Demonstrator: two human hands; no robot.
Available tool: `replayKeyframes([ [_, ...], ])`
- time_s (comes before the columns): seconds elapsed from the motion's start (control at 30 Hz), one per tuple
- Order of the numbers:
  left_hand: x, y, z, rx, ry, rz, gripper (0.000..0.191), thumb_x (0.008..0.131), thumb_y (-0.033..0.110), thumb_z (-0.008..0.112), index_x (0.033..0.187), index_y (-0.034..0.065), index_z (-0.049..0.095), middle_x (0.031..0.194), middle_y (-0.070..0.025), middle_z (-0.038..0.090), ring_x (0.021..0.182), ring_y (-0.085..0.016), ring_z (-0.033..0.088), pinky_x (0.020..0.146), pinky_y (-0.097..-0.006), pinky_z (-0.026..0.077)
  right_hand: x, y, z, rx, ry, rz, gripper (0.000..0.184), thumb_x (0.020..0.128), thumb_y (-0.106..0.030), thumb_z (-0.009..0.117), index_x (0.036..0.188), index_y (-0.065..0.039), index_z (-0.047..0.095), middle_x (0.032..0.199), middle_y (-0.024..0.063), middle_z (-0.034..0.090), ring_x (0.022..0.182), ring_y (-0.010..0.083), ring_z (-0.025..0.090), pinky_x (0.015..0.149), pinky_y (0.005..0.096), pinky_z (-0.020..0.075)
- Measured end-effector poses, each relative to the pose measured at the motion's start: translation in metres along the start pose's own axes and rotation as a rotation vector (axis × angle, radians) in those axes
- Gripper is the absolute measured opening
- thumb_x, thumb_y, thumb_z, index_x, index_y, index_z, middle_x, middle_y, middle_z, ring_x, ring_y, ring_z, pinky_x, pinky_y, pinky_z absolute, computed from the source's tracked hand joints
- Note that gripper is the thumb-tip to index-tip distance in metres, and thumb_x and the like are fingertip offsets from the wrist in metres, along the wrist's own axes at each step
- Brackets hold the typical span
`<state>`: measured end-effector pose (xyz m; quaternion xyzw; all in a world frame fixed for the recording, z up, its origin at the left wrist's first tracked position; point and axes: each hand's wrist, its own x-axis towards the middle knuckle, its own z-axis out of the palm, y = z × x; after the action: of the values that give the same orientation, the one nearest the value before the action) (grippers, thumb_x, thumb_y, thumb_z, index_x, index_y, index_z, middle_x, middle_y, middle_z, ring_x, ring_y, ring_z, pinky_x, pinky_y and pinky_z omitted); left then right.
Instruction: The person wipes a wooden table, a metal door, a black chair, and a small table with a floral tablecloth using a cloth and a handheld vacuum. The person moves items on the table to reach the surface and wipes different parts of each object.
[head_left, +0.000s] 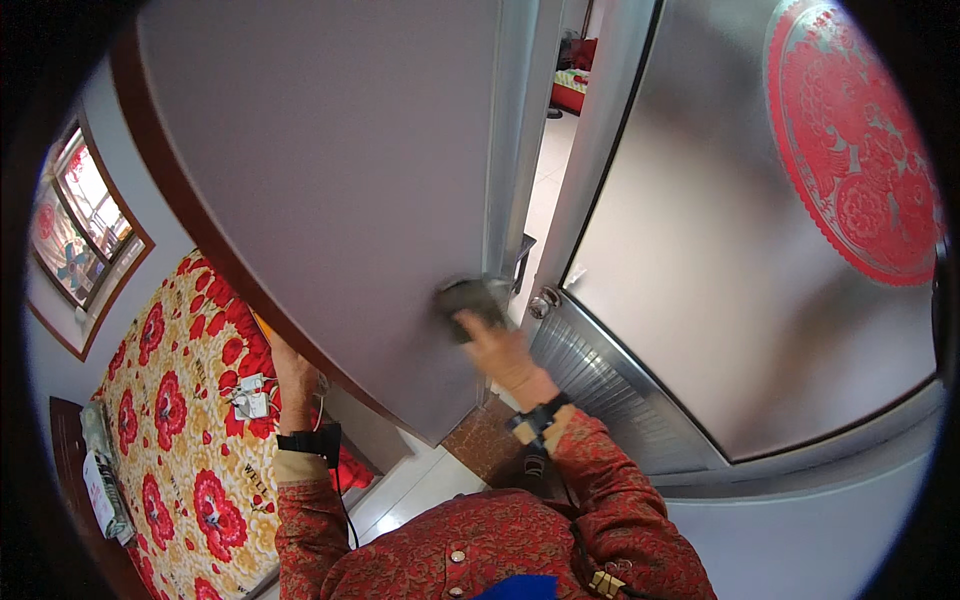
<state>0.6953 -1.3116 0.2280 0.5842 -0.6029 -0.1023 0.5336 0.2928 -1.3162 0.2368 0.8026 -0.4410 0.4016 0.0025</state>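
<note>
My right hand (510, 360) grips a dark, motion-blurred object (469, 304), perhaps a brush or a folded cloth. It is held against the lower right part of a tall mauve-grey panel (322, 150), close to the metal door frame (517, 135). On the other side of the panel's brown edge trim (187, 195) is my left hand (296, 367). Its fingers are mostly hidden behind that trim, beside a small strip of something yellow-orange (262, 326); whether it holds this cannot be made out. Dark straps circle both wrists.
A metal door (615, 390) with frosted glass, a round knob (544, 301) and a red paper-cut decoration (855, 150) stands ajar at right. Left lies a bed with a floral cover (165, 450), bearing a white power strip or adapter (251, 397). A window (90, 217) is beyond.
</note>
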Motion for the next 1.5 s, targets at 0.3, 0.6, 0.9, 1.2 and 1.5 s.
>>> replayKeyframes([
  [0.3,-0.043,0.005,-0.024,0.378,0.042,-0.054,0.054,0.097,0.021,0.065,0.142,-0.0028,0.047,0.136,-0.0187,0.057,0.124,-0.031,0.056,0.103,-0.0428,0.046,-0.023,0.171,-0.02,-0.294,-0.395,0.221,0.052,0.075,-0.012,0.081,0.121,-0.006,0.056,0.137,0.0179,0.06,0.112,0.0359,0.061,0.094,0.0437,0.0538],
  [0.6,-0.081,0.06,-0.027,0.534,0.331,-0.17,0.053,0.097,0.022,0.064,0.141,-0.0026,0.049,0.134,-0.0183,0.058,0.122,-0.031,0.057,0.103,-0.0425,0.046,-0.02,0.268,-0.026,-0.187,-0.252,0.31,0.049,0.075,-0.011,0.075,0.12,-0.008,0.054,0.129,0.0173,0.06,0.105,0.0436,0.062,0.089,0.0499,0.0549],
  [0.9,-0.12,0.101,0.0,0.672,0.5,-0.278,0.051,0.098,0.023,0.064,0.14,-0.0025,0.05,0.133,-0.0179,0.06,0.12,-0.031,0.058,0.102,-0.0422,0.047,0.094,0.189,-0.072,0.944,-0.087,0.175,0.044,0.086,-0.003,0.058,0.131,-0.002,0.053,0.109,0.0151,0.066,0.105,0.0227,0.066,0.092,0.0365,0.0524],
  [1.2,-0.144,0.11,0.032,0.702,0.564,-0.377,0.05,0.099,0.025,0.063,0.139,-0.0024,0.052,0.131,-0.0175,0.061,0.118,-0.03,0.059,0.102,-0.0419,0.047,0.086,0.191,-0.007,1.105,-0.331,0.544,0.043,0.094,-0.019,0.06,0.134,-0.003,0.053,0.113,0.0229,0.068,0.106,0.0327,0.067,0.096,0.041,0.0503],
  [1.5,-0.147,0.088,0.061,0.815,0.657,-0.423,0.048,0.1,0.026,0.062,0.138,-0.0023,0.053,0.129,-0.0171,0.063,0.117,-0.03,0.06,0.101,-0.0416,0.048,0.199,0.146,-0.038,1.499,-0.135,-0.099,0.058,0.088,-0.005,0.055,0.145,-0.002,0.046,0.137,0.0164,0.056,0.125,0.0232,0.055,0.11,0.034,0.0412],
])
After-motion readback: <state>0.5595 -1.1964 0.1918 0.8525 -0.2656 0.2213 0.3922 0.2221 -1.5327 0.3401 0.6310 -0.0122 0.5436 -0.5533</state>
